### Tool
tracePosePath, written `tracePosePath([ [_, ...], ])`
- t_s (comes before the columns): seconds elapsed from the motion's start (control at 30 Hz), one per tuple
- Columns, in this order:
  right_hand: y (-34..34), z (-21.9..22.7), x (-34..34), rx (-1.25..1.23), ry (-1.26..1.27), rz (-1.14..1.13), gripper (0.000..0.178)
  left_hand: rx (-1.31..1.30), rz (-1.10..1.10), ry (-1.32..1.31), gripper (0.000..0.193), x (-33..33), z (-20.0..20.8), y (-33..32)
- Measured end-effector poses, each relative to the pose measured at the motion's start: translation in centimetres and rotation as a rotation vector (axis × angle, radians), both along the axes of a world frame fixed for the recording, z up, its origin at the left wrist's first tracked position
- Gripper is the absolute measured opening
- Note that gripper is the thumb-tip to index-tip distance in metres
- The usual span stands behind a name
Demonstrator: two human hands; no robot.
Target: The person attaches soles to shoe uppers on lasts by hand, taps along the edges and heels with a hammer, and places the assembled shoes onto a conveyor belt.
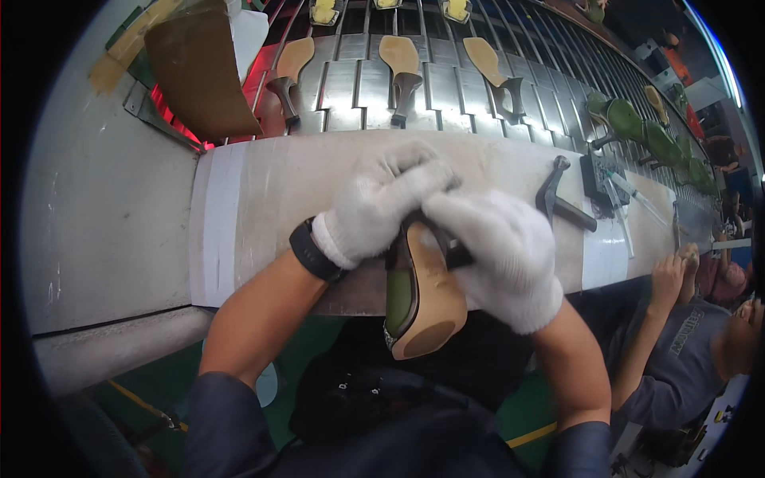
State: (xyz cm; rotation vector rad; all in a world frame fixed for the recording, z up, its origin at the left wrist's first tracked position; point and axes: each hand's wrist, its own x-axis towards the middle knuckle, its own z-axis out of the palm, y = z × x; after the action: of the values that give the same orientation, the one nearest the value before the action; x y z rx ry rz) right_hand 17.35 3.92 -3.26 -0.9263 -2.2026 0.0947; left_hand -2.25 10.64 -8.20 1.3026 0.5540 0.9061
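A green shoe [401, 299] is held over the near edge of the bench, its tan sole [434, 291] turned up and its toe pointing toward me. My left hand [386, 199], in a white knit glove, is closed at the far end of the shoe. From the other side my right hand [506, 259], gloved alike and slightly blurred, grips the shoe with bent fingers. A dark part [458, 255] shows between the sole and my right hand; the gloves hide most of the shoe's far end.
Beyond the bench [279, 191], tan soles with dark heels [405, 95] lie on a metal slat conveyor [438, 80]. A hammer [562, 199] and a dark box [599, 185] lie to the right. Green shoes [625, 119] stand farther along. At the right a co-worker's arm [661, 299] reaches in.
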Motion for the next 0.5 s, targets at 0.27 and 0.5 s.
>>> tracePosePath([
  [0.27, -2.7, 4.7, 1.2, -0.487, 0.126, -0.194, 0.032, 0.185, 0.129, 0.164, 0.032, 2.8, 0.8, -0.5],
  [0.5, -1.6, 2.1, 1.2, -0.266, -0.155, -0.313, 0.028, 0.198, 0.116, 0.260, 0.031, 3.3, -0.7, -0.1],
])
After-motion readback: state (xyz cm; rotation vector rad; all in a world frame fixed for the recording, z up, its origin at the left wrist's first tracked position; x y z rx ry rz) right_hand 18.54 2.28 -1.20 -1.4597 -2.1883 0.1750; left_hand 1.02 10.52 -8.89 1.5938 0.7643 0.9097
